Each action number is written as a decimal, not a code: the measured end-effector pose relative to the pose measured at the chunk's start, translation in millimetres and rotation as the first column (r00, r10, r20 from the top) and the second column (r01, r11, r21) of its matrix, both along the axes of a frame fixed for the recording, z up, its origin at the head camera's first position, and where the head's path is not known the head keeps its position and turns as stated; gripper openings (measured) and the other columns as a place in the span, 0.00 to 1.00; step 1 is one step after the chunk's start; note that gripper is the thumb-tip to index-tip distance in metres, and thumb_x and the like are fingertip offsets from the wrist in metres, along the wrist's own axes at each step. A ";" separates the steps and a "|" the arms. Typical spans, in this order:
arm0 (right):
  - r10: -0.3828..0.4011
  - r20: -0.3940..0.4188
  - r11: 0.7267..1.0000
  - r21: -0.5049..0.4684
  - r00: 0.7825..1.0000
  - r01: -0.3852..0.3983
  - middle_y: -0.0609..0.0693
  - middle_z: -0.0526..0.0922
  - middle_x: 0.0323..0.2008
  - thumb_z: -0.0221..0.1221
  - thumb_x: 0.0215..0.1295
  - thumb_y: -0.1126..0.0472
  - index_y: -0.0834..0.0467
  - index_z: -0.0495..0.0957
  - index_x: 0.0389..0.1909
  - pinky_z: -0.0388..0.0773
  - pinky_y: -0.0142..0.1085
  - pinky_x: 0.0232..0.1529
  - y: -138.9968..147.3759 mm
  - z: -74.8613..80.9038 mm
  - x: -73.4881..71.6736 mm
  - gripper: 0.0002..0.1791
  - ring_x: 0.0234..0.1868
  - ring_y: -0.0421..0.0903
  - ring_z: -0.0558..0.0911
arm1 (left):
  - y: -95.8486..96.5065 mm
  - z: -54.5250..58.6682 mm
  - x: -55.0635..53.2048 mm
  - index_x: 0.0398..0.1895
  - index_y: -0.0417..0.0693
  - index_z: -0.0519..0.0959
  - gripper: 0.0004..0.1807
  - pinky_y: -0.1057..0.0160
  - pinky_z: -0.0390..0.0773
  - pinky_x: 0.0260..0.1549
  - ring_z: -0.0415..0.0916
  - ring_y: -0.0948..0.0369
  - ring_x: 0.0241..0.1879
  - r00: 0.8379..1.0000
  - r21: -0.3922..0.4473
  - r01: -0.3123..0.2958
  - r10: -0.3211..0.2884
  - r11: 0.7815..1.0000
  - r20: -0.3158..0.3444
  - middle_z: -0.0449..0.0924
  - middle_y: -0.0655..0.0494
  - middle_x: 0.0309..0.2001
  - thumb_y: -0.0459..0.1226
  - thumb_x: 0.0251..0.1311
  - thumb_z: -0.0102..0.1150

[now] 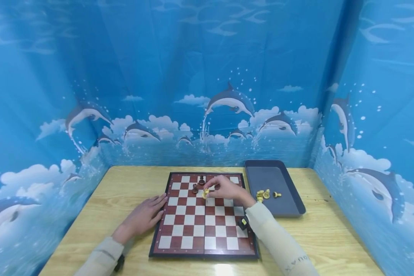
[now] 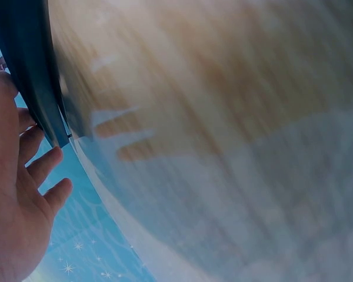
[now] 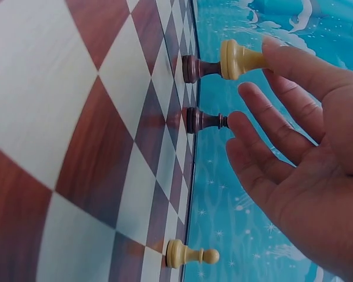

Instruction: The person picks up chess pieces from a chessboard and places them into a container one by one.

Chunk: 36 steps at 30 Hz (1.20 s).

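Note:
A red-and-white checkered chessboard lies on the table. My right hand pinches a cream chess piece over the far half of the board, its base toward the squares; my fingertips hide its top. Two dark chess pieces, one farther back and one nearer, stand upright just beyond and left of that hand. In the right wrist view a cream pawn also stands on the board, apart from my fingers. My left hand rests at the board's left edge, fingers extended and touching its dark rim.
A dark grey tray sits right of the board, with several cream chess pieces lying in it. The pale wooden table carries both. Blue dolphin-print curtains enclose the back and sides.

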State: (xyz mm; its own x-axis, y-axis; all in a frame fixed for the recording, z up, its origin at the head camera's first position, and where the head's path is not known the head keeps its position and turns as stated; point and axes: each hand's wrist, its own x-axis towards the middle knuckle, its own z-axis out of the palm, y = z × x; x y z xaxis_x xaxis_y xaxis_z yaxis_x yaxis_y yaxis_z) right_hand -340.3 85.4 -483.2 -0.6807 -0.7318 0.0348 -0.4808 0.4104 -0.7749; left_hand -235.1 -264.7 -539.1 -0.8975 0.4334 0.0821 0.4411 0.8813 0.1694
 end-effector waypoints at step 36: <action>-0.168 -0.035 0.974 -0.158 0.985 0.161 0.58 0.85 0.52 0.67 0.67 0.60 0.54 0.85 0.51 0.78 0.33 0.30 58.3 -0.9 16.2 0.12 0.30 0.51 0.78 | 2.3 -2.7 0.2 0.78 0.49 0.61 0.31 0.40 0.63 0.73 0.60 0.43 0.75 1.000 0.006 -0.018 0.018 1.000 -0.004 0.56 0.51 0.79 0.52 0.79 0.43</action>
State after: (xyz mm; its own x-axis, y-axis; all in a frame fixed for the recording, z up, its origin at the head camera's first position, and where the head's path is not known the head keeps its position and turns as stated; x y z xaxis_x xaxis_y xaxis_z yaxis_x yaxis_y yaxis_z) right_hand -324.1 143.7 -484.2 -0.7861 -0.5931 0.1739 -0.4549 0.3646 -0.8125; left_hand -234.9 -262.4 -541.8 -0.9047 0.4170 0.0880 0.4261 0.8879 0.1734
